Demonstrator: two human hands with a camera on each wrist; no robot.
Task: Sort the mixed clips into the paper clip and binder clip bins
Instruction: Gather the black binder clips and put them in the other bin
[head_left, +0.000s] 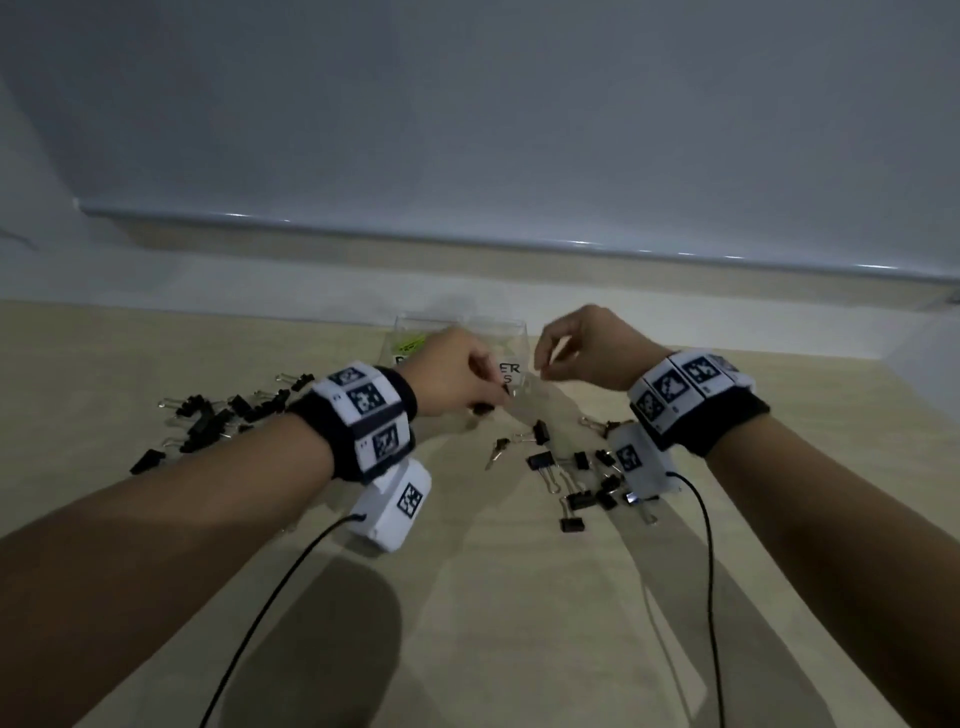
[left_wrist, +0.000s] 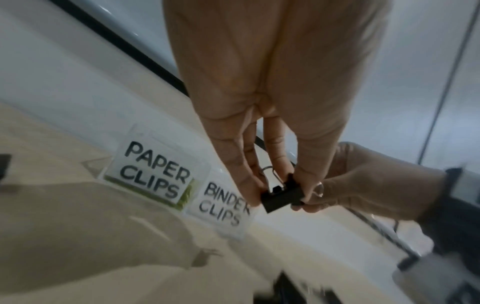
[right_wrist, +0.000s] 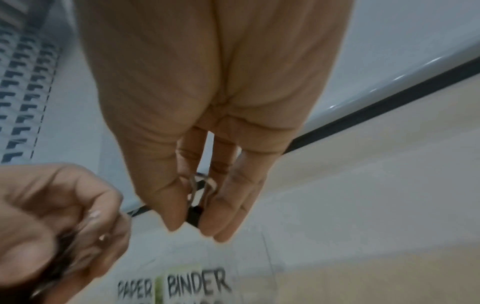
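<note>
Two clear bins stand side by side at the back of the table: the one labelled PAPER CLIPS (left_wrist: 155, 170) holds green clips, and the one labelled BINDER CLIPS (left_wrist: 226, 207) is to its right. My left hand (left_wrist: 280, 198) pinches a black binder clip (left_wrist: 281, 197) between thumb and fingers just in front of the binder clip bin (head_left: 511, 364). My right hand (right_wrist: 192, 224) pinches another black binder clip (right_wrist: 195, 215) by its body, wire handles up, close beside the left hand (head_left: 491, 395). Both hands hover over the bins.
Loose black binder clips lie in two heaps on the wooden table, one at the left (head_left: 218, 415) and one at the right (head_left: 576, 478) under my right wrist. A white wall ledge (head_left: 519, 244) runs behind the bins. Camera cables trail from both wrists.
</note>
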